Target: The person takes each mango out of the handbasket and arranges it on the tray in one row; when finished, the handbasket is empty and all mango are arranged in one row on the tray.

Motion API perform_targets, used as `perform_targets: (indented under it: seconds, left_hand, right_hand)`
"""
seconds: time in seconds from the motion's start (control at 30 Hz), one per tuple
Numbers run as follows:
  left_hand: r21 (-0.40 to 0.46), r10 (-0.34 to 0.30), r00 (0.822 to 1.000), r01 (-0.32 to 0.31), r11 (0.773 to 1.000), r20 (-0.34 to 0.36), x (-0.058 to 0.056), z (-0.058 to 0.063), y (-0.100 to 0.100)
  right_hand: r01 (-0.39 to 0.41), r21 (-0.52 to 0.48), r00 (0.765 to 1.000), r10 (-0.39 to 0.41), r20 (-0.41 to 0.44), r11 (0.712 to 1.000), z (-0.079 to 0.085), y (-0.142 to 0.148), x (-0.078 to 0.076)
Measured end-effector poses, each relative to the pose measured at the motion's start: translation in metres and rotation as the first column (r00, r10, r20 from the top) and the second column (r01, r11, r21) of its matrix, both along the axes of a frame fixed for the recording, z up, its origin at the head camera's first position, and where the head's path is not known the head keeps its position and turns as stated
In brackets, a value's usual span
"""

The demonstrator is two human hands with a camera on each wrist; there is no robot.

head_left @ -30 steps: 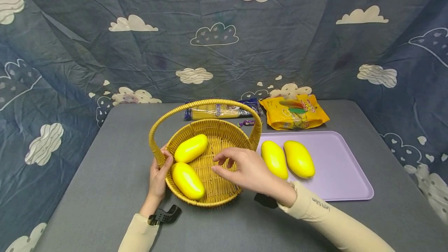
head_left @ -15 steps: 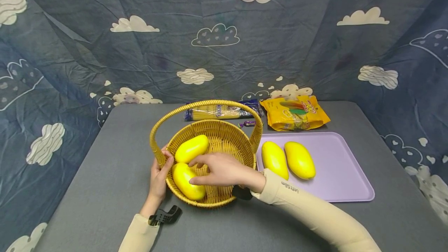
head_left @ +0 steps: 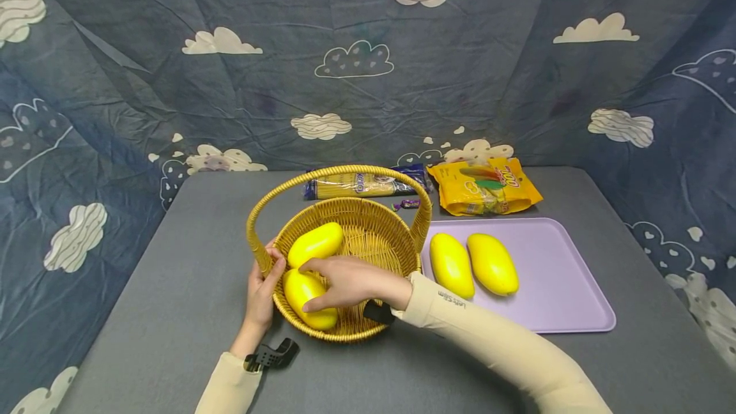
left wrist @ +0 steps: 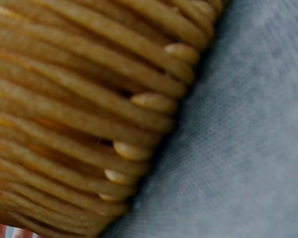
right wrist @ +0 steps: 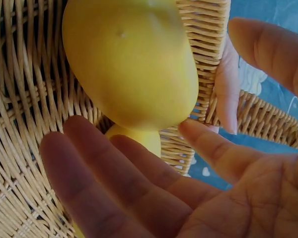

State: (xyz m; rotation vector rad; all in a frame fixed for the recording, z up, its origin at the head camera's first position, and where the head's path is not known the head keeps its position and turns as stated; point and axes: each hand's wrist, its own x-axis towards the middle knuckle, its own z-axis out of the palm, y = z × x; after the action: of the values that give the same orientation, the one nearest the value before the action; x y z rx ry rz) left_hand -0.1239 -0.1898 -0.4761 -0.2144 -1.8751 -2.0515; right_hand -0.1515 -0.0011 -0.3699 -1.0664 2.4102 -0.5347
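Note:
A woven wicker basket [head_left: 376, 245] with an arched handle holds two yellow mangoes at its left side. My left hand [head_left: 261, 289] grips the basket's left rim beside the handle's foot, thumb on the near side. Inside the basket, my right hand [head_left: 347, 283] spreads over the front mango [head_left: 300, 292]. In the right wrist view its fingers reach out, barely bent, around the end of that mango [right wrist: 131, 64]; whether they touch it I cannot tell. The rear mango [head_left: 315, 244] lies just behind. Only wicker wall [left wrist: 84, 99] and grey cloth fill most of the left wrist view.
Right of the basket, a lilac tray [head_left: 563, 280] bears two more mangoes [head_left: 492, 264]. Behind stand a pasta packet [head_left: 339, 185], a small purple-wrapped candy [head_left: 409, 204] and an orange snack bag [head_left: 485, 187]. A cloud-patterned cloth [head_left: 356, 101] hangs at the back.
My right hand has moved left across the basket and lowered to the front mango. The left hand and the basket stay in place.

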Motion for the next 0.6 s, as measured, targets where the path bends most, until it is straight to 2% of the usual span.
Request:
perform_targets:
  seconds: [0.27,0.6]
  left_hand:
    - [-0.002,-0.005,1.0,0.005,1.0,0.011,0.0,0.001,0.001]
    - [0.009,-0.006,1.0,0.006,1.0,0.008,0.001,0.001,0.001]
  right_hand:
    - [0.03,0.0,0.999,-0.03,0.04,1.0,-0.007,-0.006,-0.002]
    - [0.058,0.002,0.998,-0.058,0.02,0.998,-0.018,-0.015,-0.003]
